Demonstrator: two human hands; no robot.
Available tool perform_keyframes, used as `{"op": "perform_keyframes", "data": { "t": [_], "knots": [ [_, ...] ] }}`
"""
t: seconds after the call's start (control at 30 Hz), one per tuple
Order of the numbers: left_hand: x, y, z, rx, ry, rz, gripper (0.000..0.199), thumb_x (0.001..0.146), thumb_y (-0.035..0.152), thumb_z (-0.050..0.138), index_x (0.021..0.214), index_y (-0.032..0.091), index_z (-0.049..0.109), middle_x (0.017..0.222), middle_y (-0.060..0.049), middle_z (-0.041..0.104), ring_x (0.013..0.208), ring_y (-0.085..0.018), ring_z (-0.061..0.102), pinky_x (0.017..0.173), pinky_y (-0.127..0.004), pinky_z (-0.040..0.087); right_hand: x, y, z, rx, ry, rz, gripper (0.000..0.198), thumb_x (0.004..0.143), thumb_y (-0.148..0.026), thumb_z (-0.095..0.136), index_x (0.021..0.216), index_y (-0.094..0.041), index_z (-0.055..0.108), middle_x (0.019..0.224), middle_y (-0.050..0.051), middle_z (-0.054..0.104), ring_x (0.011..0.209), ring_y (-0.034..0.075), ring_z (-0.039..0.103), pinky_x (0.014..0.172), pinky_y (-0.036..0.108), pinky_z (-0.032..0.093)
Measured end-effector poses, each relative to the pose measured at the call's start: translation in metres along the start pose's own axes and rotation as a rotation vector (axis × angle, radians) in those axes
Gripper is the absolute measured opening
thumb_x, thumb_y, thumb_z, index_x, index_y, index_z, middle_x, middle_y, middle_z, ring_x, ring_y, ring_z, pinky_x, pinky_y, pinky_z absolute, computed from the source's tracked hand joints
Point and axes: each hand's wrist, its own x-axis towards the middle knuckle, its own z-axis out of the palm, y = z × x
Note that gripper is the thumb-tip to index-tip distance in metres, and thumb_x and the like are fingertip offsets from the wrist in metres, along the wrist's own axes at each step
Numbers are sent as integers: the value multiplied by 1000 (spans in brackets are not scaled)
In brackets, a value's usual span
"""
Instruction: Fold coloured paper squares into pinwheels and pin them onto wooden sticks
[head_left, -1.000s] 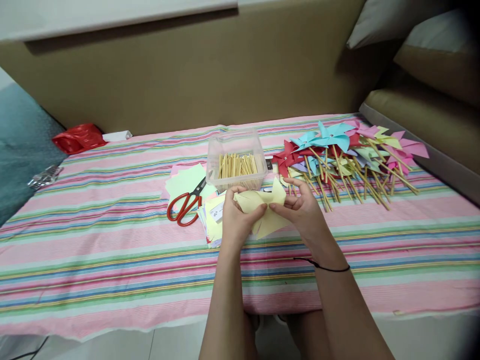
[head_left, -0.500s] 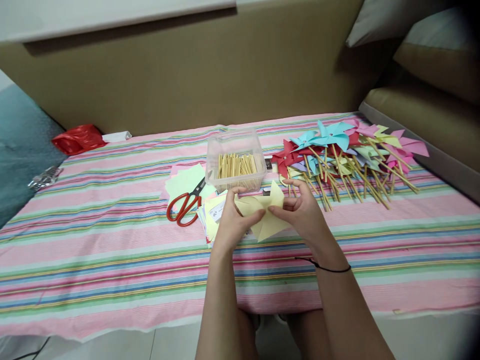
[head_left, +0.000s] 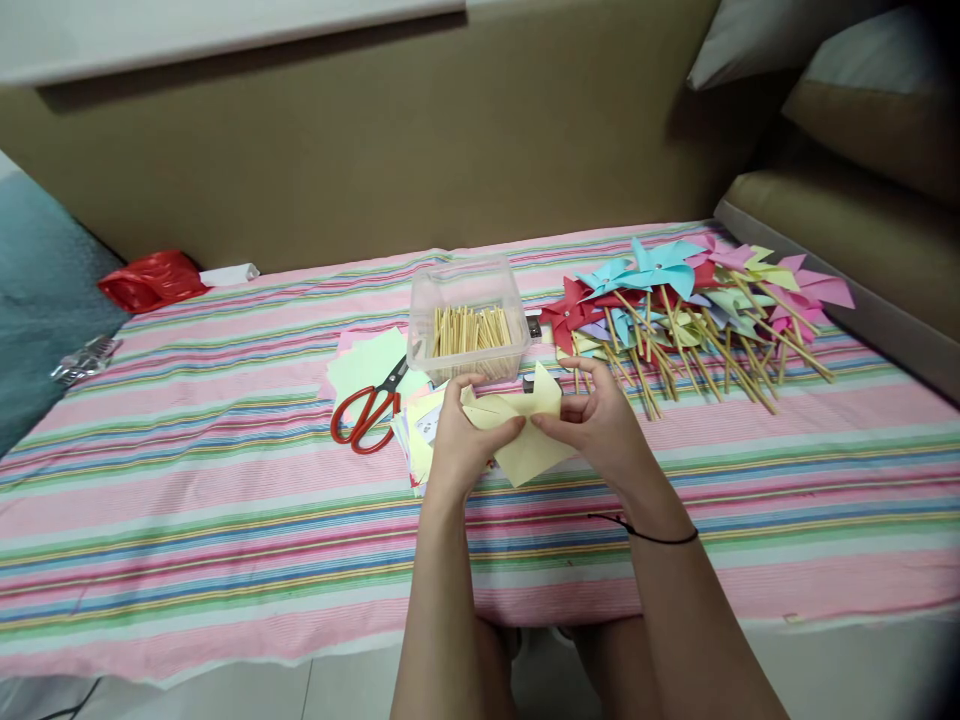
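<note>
Fingers of the left hand (head_left: 461, 440) and right hand (head_left: 604, 420) pinch closed on a slit pale-yellow paper sheet (head_left: 529, 457) between them, thumbs nearly meeting mid-sheet, apparently steadying its loose flaps; just beyond, a clear rectangular plastic box (head_left: 480, 279) keeps slim wooden sticks (head_left: 470, 332) gathered.

Nothing legible, sorry
Closest thing: a whitish patch (head_left: 427, 427) on the paper stack (head_left: 421, 458), right of the scissors (head_left: 385, 386), with dark marks way too tiny to make out.
</note>
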Motion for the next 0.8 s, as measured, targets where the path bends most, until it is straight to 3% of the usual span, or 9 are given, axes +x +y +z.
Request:
{"op": "perform_keyframes", "data": {
  "t": [0.3, 0.47, 0.63, 0.73, 0.8],
  "knots": [
    [3, -3, 3, -68, 121, 43, 66, 51, 20, 81, 107, 21, 47, 85, 1, 59, 66, -12, 57, 59, -23, 47, 1, -3, 2, 77, 32, -20, 69, 60, -32, 82, 119, -25, 45, 70, 0, 73, 63, 20, 69, 57, 31, 56],
    [3, -2, 5, -222, 344, 111, 71, 53, 22, 82, 113, 21, 45, 85, -2, 63, 70, -15, 62, 62, -26, 50, 0, -9, -7, 179, 139, -48, 51, 71, -39, 76, 113, -23, 53, 84, 3, 75, 80, 20, 72, 77, 35, 58],
    [3, 2, 10, -442, 536, 120, 68, 52, 20, 82, 110, 21, 46, 91, -4, 64, 74, -15, 65, 66, -27, 52, -4, -9, -14, 245, -58, -81, 29, 84, -35, 65, 112, -32, 60, 116, 2, 70, 102, 20, 68, 84, 35, 57],
    [5, 2, 11, -522, 553, 115, 65, 51, 20, 83, 105, 20, 47, 89, -3, 64, 72, -14, 64, 68, -27, 51, -4, -4, -9, 190, -219, -102, 18, 84, -30, 65, 101, -29, 70, 115, 2, 69, 107, 22, 65, 88, 37, 56],
    [6, 1, 11, -552, 542, 108, 63, 51, 20, 83, 103, 20, 47, 87, -3, 64, 70, -13, 64, 68, -27, 51, -2, 0, -3, 144, -255, -126, 15, 81, -30, 68, 95, -28, 74, 106, 2, 72, 102, 21, 67, 88, 37, 56]
  ]
}}
